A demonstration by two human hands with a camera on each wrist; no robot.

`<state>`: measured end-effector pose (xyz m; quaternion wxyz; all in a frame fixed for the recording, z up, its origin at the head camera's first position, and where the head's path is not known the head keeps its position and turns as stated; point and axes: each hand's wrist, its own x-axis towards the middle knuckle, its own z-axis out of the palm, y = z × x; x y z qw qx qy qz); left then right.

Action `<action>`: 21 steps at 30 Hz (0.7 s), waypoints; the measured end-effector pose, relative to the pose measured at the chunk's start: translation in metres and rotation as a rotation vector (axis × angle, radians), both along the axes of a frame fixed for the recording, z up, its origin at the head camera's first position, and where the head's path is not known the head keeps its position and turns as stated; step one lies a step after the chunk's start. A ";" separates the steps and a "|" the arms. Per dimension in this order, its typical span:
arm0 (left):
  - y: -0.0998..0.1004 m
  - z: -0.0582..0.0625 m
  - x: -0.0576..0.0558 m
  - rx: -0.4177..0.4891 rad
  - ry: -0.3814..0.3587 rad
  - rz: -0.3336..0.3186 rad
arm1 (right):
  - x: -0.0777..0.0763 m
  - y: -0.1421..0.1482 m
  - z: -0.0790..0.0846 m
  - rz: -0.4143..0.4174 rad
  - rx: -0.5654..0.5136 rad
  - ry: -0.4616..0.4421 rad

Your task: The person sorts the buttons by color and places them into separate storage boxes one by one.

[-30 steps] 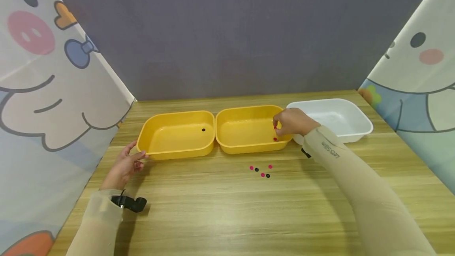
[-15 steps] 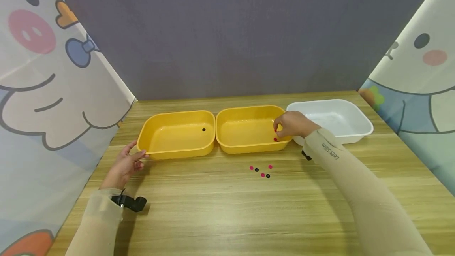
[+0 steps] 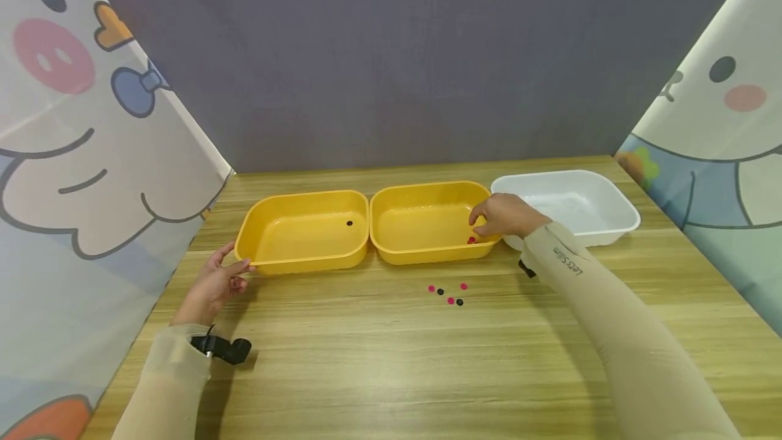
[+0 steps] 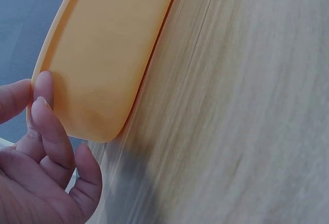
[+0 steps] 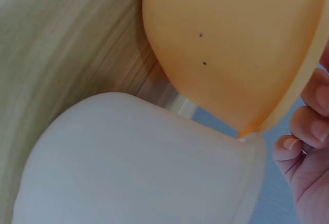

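My left hand (image 3: 210,287) pinches the near left corner of the left yellow basin (image 3: 305,266); in the left wrist view its thumb and forefinger are at the rim. Over the right end of the middle yellow basin (image 3: 427,256), my right hand (image 3: 510,214) reaches down, thumb and forefinger apart with nothing between them. Just below those fingertips, small red button-like discs (image 3: 472,240) lie in that basin. One black disc (image 3: 349,223) lies in the left basin. The right wrist view shows the right hand's curled fingers beyond the basin rim, partly cut off.
A white basin (image 3: 580,199) stands to the right, against the middle one and partly behind the right hand. On the wooden table (image 3: 366,372) in front lie several loose discs, pink (image 3: 451,301) and black (image 3: 440,292). A grey wall (image 3: 391,60) stands behind.
The red disc between my right thumb and forefinger has dropped into the middle basin beside another, and those fingers have parted. The left hand has stayed on the left basin.
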<state>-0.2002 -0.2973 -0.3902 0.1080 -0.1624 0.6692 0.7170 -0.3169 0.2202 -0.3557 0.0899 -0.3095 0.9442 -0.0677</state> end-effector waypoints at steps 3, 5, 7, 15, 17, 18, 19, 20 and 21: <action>0.000 0.000 -0.001 0.003 -0.007 0.009 | 0.003 0.001 0.002 0.010 -0.003 0.004; 0.000 0.000 -0.001 0.003 -0.009 0.014 | 0.008 0.001 0.004 0.016 -0.031 0.006; 0.000 -0.001 -0.001 0.006 -0.008 0.019 | 0.014 0.001 0.005 0.006 -0.094 -0.015; 0.000 -0.002 0.000 0.005 0.001 -0.005 | 0.050 0.002 0.005 0.109 -0.293 -0.058; -0.001 -0.002 0.000 0.006 0.007 -0.007 | 0.058 0.001 0.005 0.151 -0.312 -0.056; -0.001 -0.002 0.000 0.009 0.010 -0.005 | 0.061 0.000 0.005 0.167 -0.323 -0.064; -0.001 -0.002 0.000 0.009 0.012 -0.006 | 0.064 0.000 0.004 0.185 -0.330 -0.068; -0.001 -0.002 0.001 0.010 0.012 -0.006 | 0.067 -0.001 0.002 0.197 -0.335 -0.078; -0.001 -0.002 0.001 0.011 0.012 -0.007 | 0.070 -0.001 0.001 0.213 -0.340 -0.090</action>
